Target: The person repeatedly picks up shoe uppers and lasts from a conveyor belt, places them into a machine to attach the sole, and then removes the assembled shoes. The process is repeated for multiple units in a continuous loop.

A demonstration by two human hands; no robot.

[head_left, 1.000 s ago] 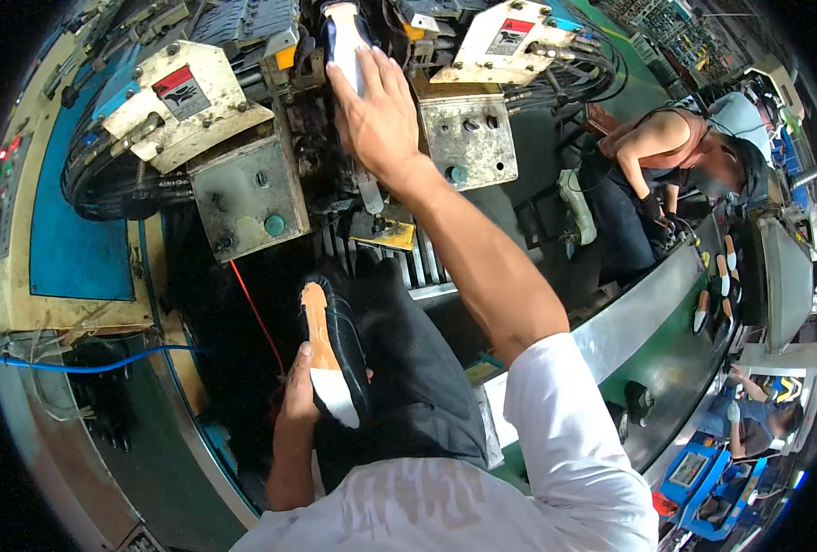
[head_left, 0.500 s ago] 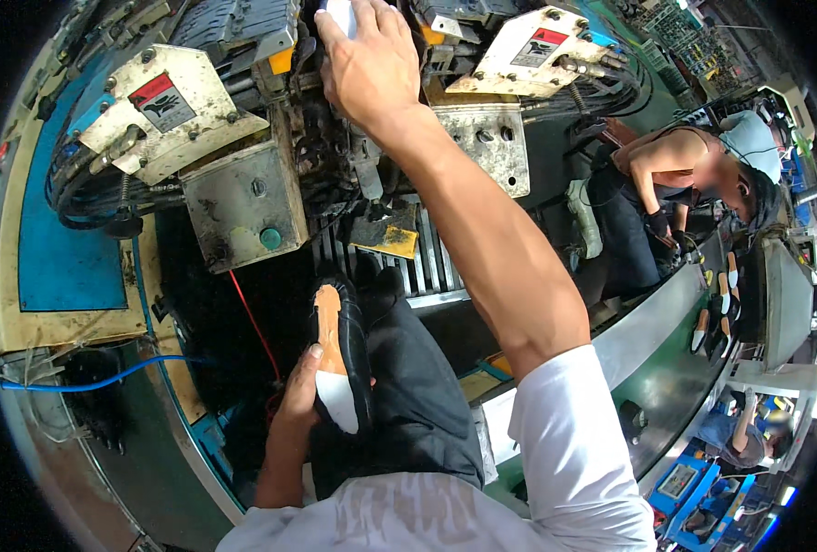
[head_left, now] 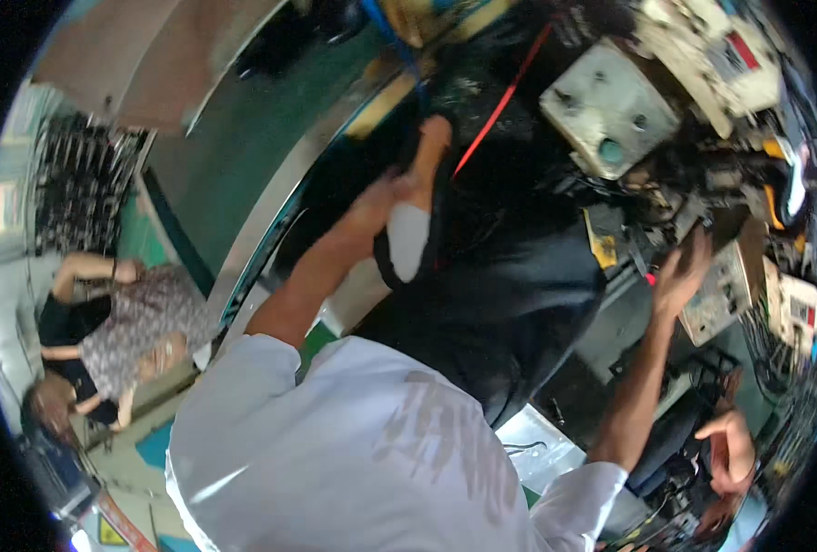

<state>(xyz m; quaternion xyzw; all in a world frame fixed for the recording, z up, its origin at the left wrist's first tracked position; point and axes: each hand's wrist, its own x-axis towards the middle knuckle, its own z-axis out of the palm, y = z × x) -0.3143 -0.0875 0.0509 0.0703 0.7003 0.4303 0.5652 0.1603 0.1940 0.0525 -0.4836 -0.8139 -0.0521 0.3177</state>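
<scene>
My left hand (head_left: 381,204) is closed around the side of a black shoe (head_left: 392,267). The shoe's underside faces up, tan at one end and white at the other. It is held out to the left of my dark-trousered legs. My right hand (head_left: 683,276) is by the front of the machine (head_left: 652,235), close to a small red knob (head_left: 650,279). Its fingers are blurred, and what they touch is not clear. Farther right, a second piece with a white underside (head_left: 798,179) sits up in the machine.
Grimy metal boxes (head_left: 611,106) and cream machine heads with hoses stand ahead and right. A red cord (head_left: 505,101) runs down beside the shoe. One person (head_left: 132,331) is at the far left, another (head_left: 703,460) at the lower right. A metal-edged green strip (head_left: 270,138) lies to the left.
The view has swung left, so the machine now lies to the right. My right hand has come off the white piece up in the machine and down to its front. The left still holds the shoe.
</scene>
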